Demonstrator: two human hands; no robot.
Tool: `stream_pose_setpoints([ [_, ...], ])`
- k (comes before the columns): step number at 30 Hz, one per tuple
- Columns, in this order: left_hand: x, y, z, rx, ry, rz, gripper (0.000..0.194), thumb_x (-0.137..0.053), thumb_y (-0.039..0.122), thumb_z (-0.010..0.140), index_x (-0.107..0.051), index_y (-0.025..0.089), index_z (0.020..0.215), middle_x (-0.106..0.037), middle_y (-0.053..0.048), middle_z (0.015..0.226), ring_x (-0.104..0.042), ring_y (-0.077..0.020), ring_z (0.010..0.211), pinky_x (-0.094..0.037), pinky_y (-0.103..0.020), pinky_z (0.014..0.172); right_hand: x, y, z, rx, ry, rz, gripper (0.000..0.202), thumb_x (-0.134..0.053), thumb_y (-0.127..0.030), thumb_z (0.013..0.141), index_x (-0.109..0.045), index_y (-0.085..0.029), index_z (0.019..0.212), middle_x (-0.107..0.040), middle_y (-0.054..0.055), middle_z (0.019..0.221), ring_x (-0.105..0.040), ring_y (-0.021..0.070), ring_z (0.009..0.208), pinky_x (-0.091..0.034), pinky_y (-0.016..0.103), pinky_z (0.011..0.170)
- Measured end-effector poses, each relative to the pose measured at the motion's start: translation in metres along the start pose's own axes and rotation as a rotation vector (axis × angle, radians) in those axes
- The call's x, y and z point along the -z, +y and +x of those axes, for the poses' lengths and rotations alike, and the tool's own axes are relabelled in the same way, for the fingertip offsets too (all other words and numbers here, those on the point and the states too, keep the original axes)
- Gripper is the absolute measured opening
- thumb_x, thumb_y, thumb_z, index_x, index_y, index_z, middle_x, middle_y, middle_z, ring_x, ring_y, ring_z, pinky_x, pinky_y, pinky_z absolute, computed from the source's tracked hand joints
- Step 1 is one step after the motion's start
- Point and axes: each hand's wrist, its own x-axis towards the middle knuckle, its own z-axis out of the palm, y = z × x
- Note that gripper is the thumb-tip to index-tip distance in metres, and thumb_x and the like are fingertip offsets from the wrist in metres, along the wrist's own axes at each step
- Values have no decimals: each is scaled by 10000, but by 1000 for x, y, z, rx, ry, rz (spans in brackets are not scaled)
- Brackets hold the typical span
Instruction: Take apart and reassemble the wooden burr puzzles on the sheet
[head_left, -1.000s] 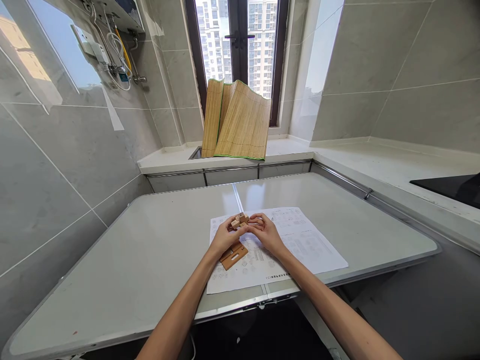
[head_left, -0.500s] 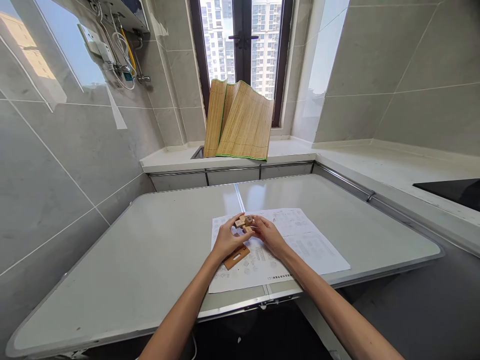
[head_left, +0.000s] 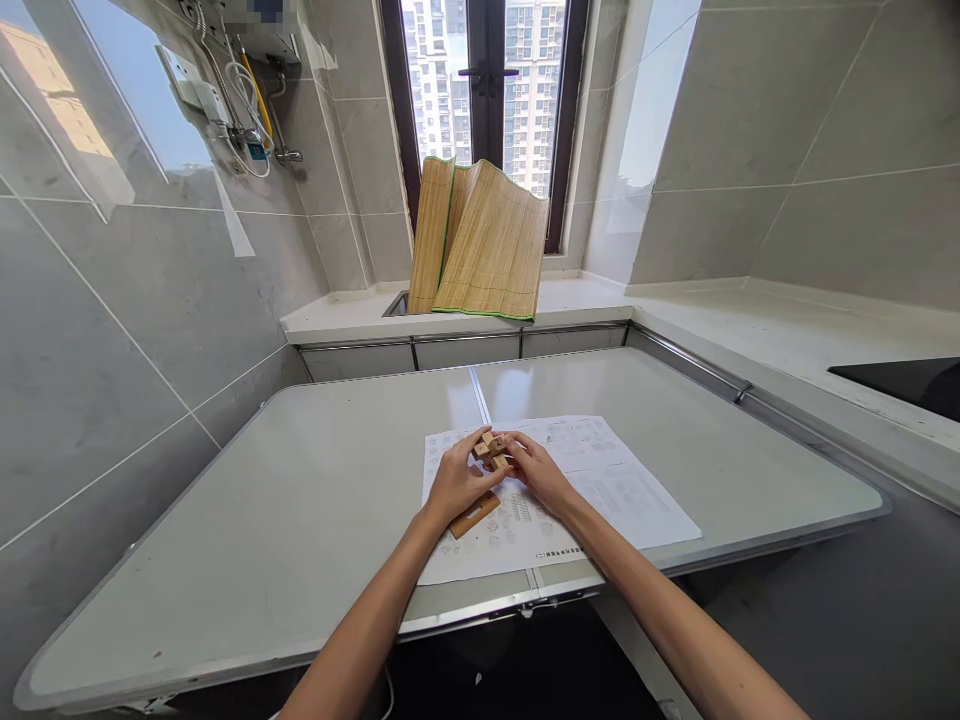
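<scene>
A small wooden interlocking puzzle (head_left: 489, 450) made of several light-brown pieces is held between both hands above the paper. My left hand (head_left: 456, 484) is closed on its left side, thumb below and fingers behind. From the right, my right hand (head_left: 538, 470) grips it with thumb and fingertips. Some of the puzzle is covered by the fingers. Under my left hand lies a flat brown wooden piece (head_left: 477, 514) with a slot, partly hidden. The printed instruction sheet (head_left: 622, 490) with small diagrams is spread beneath both hands.
A pale folding table (head_left: 300, 500) carries everything, with a metal seam (head_left: 478, 395) down its middle. Behind it, a bamboo mat (head_left: 491, 250) leans on the white counter (head_left: 570, 295) before the window. A black cooktop edge (head_left: 911, 382) shows at right.
The puzzle has turned slightly and its pieces sit closer together between the fingers. Both hands stay in nearly the same place. My left hand covers a little more of the flat wooden piece.
</scene>
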Motion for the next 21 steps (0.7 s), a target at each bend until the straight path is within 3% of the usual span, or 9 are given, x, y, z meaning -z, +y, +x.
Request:
stream_pose_setpoints([
  [8,-1,2,-1,-138,-27,53,598,-746,355,845,-536,295,1401,-637,-73,1369,-589,-283,1262,-466,-453,1080,6,10,5,2,60,-79,492,-683,-688,807,-666,-204,892,-728,29,866,-691,210,830,-555,315,775],
  [13,-1,0,-2,-179,-38,95,623,-730,338,859,-497,285,1434,-612,-88,1395,-550,-293,1309,-445,-477,1101,6,9,5,56,81,-131,479,-668,-680,827,-675,-202,864,-696,12,858,-657,191,852,-541,306,814],
  [18,-1,2,-1,-132,-65,87,685,-748,406,852,-458,299,1463,-586,-86,1417,-527,-298,1327,-430,-481,1112,8,7,5,54,110,-123,477,-691,-678,810,-603,-215,738,-584,-40,620,-543,130,552,-477,262,549],
  [21,0,5,-2,-89,-61,73,775,-765,470,828,-409,302,1496,-554,-101,1435,-517,-315,1331,-426,-492,1113,11,8,8,26,157,-41,478,-718,-678,784,-605,-214,772,-604,-29,619,-535,128,503,-458,270,486],
])
